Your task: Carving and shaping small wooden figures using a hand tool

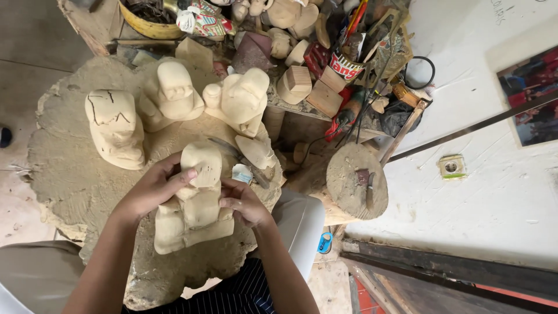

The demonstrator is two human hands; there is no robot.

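Both hands grip one wooden figure [195, 200] (three more [174, 93] behind).

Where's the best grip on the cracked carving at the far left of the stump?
Probably by its lower body, from the open left side. The cracked carving stands upright on the stump, with a second carving close on its right. Cracks cross its top, so avoid squeezing there.

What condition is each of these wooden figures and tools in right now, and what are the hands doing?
Held carving: upright, gripped by both hands.
Left hand: closed round its head.
Right hand: closed on its side.
Cracked carving: standing, split across the top.
Two rear carvings: standing, rough-cut.
Stump: bearing all figures.
Small round block: a tool lying on it.
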